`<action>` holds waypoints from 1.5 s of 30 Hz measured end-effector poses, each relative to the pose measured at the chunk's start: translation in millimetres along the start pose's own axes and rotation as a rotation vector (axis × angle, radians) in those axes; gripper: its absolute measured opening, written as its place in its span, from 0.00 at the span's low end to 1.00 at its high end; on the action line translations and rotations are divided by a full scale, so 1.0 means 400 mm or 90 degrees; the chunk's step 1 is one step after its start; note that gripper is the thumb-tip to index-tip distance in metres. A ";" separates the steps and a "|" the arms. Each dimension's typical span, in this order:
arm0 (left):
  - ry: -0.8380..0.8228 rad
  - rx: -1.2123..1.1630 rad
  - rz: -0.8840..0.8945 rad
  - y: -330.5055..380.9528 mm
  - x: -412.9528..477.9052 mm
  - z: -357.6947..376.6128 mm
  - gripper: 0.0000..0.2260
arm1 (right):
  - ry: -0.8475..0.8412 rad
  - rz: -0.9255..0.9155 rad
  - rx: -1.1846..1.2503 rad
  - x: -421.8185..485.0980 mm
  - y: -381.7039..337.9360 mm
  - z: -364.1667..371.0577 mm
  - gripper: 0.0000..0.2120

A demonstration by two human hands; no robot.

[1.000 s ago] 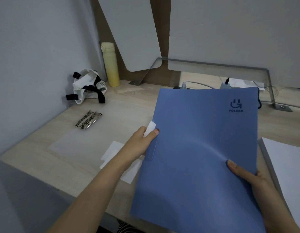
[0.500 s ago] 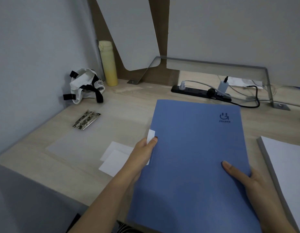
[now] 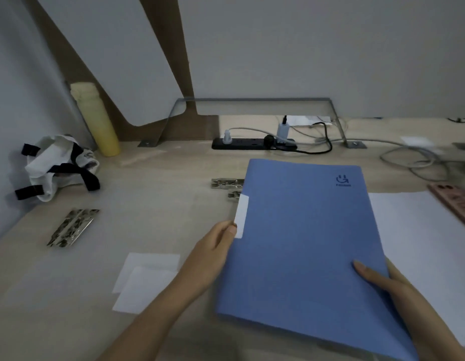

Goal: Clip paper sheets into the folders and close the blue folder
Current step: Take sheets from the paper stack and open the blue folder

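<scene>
Blue folder (image 3: 304, 243), centre-right, shut; left hand (image 3: 213, 254) & right hand (image 3: 390, 285) pinch its edges. Weak pinch = sheets slip out.

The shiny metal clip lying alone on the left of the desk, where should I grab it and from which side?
Take the flat shiny metal clip across its narrow width, near the middle, coming straight down from above. It lies flat and long on the light wooden desk, angled diagonally, with bare desk on both long edges, so a thumb-and-finger pinch over those edges probably fits best.
</scene>
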State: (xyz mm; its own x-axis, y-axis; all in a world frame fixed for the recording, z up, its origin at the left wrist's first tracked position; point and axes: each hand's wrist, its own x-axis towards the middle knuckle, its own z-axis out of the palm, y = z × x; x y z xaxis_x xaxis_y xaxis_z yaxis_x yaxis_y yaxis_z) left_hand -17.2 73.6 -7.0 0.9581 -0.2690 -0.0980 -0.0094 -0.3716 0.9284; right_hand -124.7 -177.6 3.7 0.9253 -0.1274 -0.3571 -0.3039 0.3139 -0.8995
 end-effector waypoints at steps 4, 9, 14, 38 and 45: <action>-0.130 0.108 0.054 -0.038 -0.054 0.000 0.26 | 0.100 0.011 0.049 -0.027 -0.013 -0.058 0.14; -0.242 0.570 0.176 -0.096 -0.118 0.001 0.48 | 0.134 0.016 0.010 -0.019 -0.028 -0.106 0.14; -0.162 0.764 0.231 -0.139 -0.134 0.000 0.44 | 0.121 0.010 -0.037 -0.020 -0.043 -0.152 0.24; -0.003 0.912 0.383 -0.116 -0.108 0.085 0.47 | -0.006 -0.017 0.071 -0.004 -0.073 -0.265 0.18; 0.094 0.727 0.264 -0.029 -0.096 0.027 0.22 | 0.003 -0.014 0.023 0.035 -0.138 -0.313 0.22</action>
State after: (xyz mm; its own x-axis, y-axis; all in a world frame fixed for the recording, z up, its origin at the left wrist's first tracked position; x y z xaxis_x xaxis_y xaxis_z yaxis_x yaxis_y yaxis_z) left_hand -56.9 78.6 -17.8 0.8453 -0.4767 0.2413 -0.4961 -0.8679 0.0235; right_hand -123.4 -314.5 16.6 0.9308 -0.1387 -0.3381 -0.2746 0.3449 -0.8976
